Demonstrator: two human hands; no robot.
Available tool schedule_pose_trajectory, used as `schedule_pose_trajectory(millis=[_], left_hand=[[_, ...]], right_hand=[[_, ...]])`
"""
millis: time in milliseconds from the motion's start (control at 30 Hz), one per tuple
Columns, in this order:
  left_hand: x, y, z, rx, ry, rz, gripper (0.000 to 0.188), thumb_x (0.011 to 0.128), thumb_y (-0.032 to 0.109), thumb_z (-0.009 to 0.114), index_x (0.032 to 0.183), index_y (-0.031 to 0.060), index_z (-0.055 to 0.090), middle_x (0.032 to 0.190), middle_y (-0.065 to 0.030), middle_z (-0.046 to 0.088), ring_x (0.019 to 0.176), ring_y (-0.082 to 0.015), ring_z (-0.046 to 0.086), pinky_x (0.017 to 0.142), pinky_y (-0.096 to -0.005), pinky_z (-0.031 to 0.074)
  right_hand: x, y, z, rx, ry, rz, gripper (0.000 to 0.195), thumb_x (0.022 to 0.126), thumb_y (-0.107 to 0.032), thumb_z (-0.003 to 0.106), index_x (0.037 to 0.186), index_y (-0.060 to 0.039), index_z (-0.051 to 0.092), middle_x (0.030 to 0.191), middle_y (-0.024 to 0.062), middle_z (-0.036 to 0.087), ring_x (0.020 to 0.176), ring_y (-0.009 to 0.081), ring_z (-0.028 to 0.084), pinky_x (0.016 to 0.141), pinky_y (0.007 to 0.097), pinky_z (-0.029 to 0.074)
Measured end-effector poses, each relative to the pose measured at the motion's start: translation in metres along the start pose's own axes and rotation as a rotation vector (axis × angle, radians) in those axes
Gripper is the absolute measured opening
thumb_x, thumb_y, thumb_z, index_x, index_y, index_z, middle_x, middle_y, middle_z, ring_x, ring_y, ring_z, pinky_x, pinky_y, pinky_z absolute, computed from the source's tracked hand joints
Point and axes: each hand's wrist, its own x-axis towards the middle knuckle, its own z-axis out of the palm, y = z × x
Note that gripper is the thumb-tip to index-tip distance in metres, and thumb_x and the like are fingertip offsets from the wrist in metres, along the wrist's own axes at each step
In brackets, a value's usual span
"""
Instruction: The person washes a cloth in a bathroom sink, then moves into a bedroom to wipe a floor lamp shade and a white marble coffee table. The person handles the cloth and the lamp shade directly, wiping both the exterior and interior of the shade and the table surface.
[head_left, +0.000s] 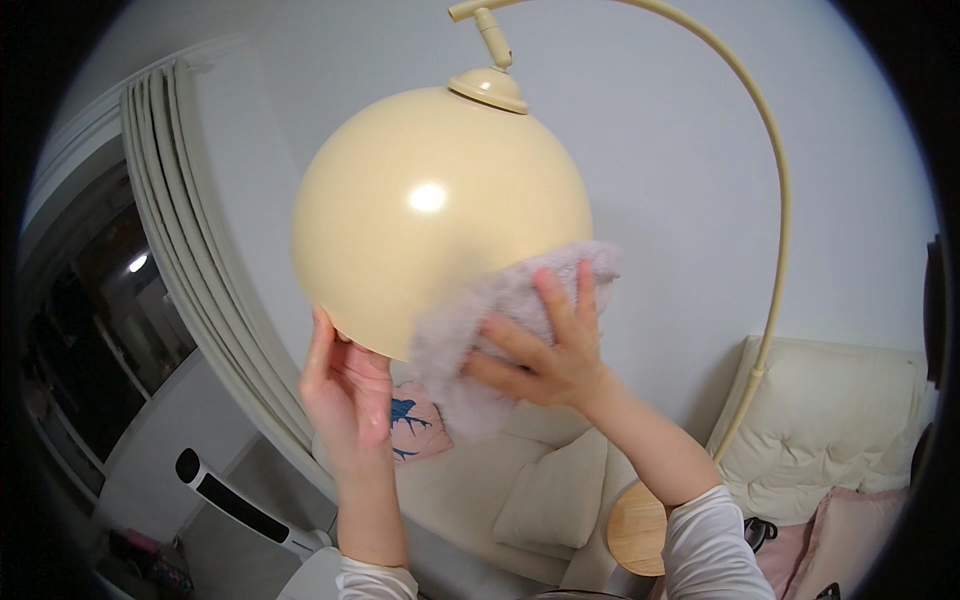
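Note:
A glossy cream dome lampshade (420, 225) hangs from the curved arm (772, 150) of a floor lamp, joined by a short swivel fitting (491, 37). My left hand (345, 382) grips the shade's lower rim on the left, its thumb on the outside and the fingers partly hidden beneath. Spread over a pale lilac plush cloth (517, 300), my right hand (547, 345) presses it against the lower right of the shade. The cloth is slightly blurred and hides that part of the rim.
Below stand a beige sofa (450, 495) with cushions (559, 487) and a small round wooden table (637, 529). At lower left is a white tower fan (240, 510), near a long curtain (202, 247). A tufted cream headboard (817, 420) rises at right.

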Motion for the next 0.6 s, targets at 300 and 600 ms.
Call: schedule_pose_trajectory(millis=[300,600], left_hand=[[0.068,0.027,-0.036,-0.096,-0.105,-0.218,0.030,0.101,0.019,0.039,0.117,-0.0035,0.050,0.113,-0.0140,0.059,0.105,-0.0198,0.060,0.091,-0.0320,0.053],[-0.026,-0.055,-0.014,0.238,-0.006,0.047,0.029,0.099,0.022,0.048,0.117,-0.0007,0.051,0.114,-0.0077,0.059,0.105,-0.0152,0.056,0.090,-0.0299,0.046]], right_hand=[[-0.032,0.033,-0.005,0.056,-0.063,-0.007,0.034,0.082,-0.032,0.065,0.115,-0.0330,0.062,0.134,-0.0022,0.047,0.130,0.0451,0.035,0.102,0.0692,0.025],[-0.018,0.013,0.001,-0.031,-0.051,0.023,0.036,0.086,-0.030,0.058,0.122,-0.0312,0.057,0.139,-0.0023,0.044,0.129,0.0423,0.037,0.100,0.0692,0.027]])
